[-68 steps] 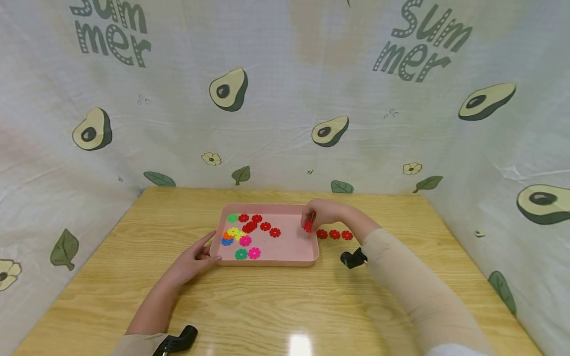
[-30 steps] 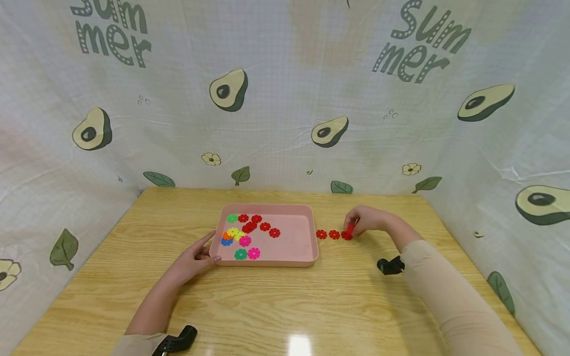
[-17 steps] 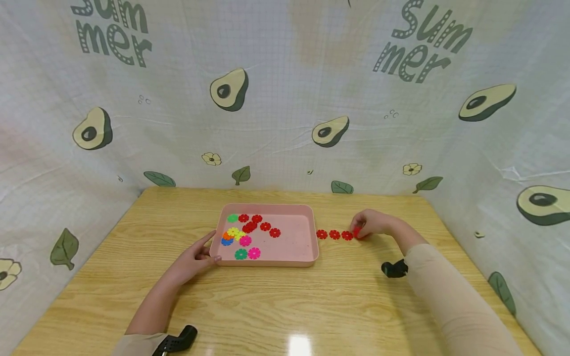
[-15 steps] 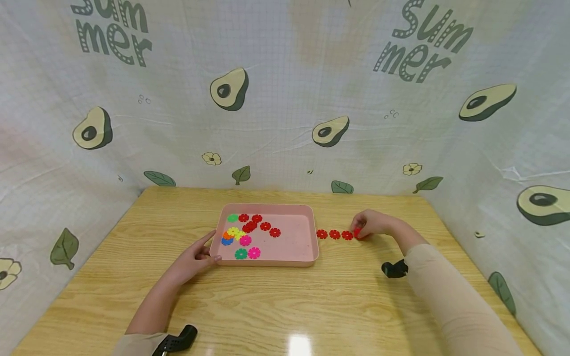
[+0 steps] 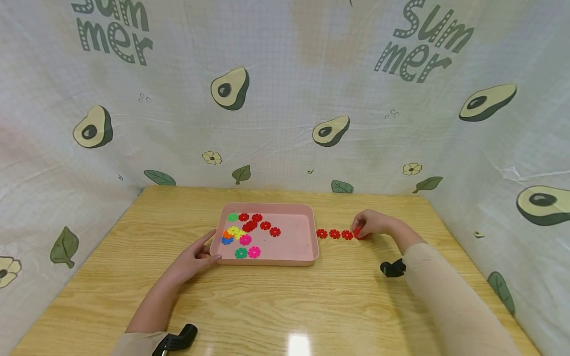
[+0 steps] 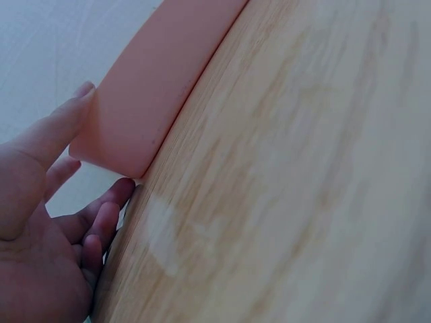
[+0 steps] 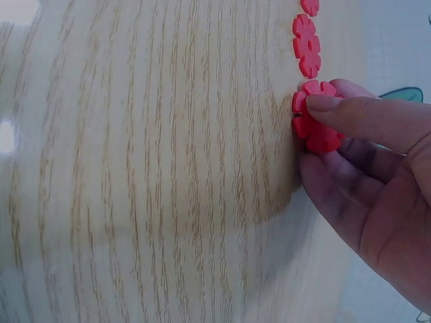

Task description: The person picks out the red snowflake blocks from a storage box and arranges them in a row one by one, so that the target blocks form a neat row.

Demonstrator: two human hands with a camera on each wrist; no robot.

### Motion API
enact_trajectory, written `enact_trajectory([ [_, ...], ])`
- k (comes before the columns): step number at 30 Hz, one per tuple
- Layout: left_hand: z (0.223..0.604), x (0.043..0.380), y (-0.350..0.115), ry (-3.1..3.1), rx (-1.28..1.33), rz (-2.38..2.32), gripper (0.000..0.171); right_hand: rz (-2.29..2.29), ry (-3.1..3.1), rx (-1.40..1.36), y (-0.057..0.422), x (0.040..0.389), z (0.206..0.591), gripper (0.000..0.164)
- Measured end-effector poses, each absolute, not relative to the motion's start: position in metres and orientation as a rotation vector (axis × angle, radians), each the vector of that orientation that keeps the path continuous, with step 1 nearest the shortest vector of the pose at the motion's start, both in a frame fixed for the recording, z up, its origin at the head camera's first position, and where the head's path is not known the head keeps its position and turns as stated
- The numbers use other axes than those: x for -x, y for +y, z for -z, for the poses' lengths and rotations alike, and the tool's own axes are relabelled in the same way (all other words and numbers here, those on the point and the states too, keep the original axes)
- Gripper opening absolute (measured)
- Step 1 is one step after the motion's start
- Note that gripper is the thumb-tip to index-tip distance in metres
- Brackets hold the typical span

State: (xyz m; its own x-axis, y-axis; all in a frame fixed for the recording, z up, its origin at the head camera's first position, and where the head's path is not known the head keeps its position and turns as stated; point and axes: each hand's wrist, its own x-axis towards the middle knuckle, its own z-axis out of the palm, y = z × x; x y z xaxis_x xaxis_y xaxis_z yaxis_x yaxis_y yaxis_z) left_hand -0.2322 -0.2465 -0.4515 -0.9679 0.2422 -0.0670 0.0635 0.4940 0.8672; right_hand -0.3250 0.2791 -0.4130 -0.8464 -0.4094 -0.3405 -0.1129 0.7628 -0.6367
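Note:
At the right end of a row of red flower-shaped discs on the table, my right hand pinches another red snowflake disc between thumb and fingers. The held disc is tilted and sits close beside the row's last disc. Part of it is hidden by the thumb. My left hand grips the near left corner of a pink tray, thumb on the front wall and fingers along the left side. In the left wrist view the thumb lies against the tray wall.
Several slotted discs lie in the tray's left half: red ones, pink ones, yellow ones, a blue one and green ones. The wooden table meets a printed cloth behind it.
My right hand has carried a red disc from the tray's right end over the row to its right end, then stayed nearly still there. My left hand has kept its place on the tray.

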Motion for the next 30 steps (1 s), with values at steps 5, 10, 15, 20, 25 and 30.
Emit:
enact_trajectory([
  [5, 0.450, 0.233, -0.246, 2.557, -0.257, -1.468, 0.080, 0.826, 2.509, 0.386, 0.280, 0.325, 0.413, 0.012],
  [10, 0.450, 0.233, -0.246, 2.561, -0.249, -1.459, 0.079, 0.816, 2.511, 0.372, 0.280, 0.324, 0.414, 0.013],
  [15, 0.450, 0.232, -0.246, 2.561, -0.243, -1.459, 0.079, 0.827, 2.502, 0.360, 0.280, 0.324, 0.413, 0.014],
  [20, 0.450, 0.232, -0.246, 2.562, -0.242, -1.455, 0.078, 0.831, 2.497, 0.366, 0.279, 0.323, 0.411, 0.014],
  [25, 0.450, 0.232, -0.245, 2.563, -0.251, -1.455, 0.078, 0.827, 2.495, 0.375, 0.278, 0.324, 0.409, 0.014],
  [30, 0.450, 0.231, -0.245, 2.562, -0.249, -1.456, 0.078, 0.805, 2.515, 0.428, 0.274, 0.325, 0.400, 0.014],
])
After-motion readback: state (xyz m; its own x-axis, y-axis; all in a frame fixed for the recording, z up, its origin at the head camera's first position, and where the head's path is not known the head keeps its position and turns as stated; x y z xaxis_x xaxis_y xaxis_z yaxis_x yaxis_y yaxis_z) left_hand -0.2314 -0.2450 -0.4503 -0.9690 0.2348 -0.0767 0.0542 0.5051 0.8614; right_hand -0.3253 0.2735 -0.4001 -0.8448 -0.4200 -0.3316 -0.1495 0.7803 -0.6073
